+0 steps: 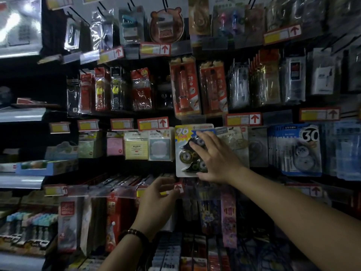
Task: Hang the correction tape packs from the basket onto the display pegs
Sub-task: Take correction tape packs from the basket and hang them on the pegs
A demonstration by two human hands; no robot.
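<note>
Dim, murky light overall. White glare on plastic wrap [17,22], top left corner. Shelf lines bow toward edges. Detail soft, grainy.

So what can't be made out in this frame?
Head view only.
The basket: outside the frame.
The peg behind the 96 correction tape pack: hidden by its card, so hooked or not is unclear.
Pack's right part: covered by the right hand.
Print on the price label: blurred, dim.
</note>
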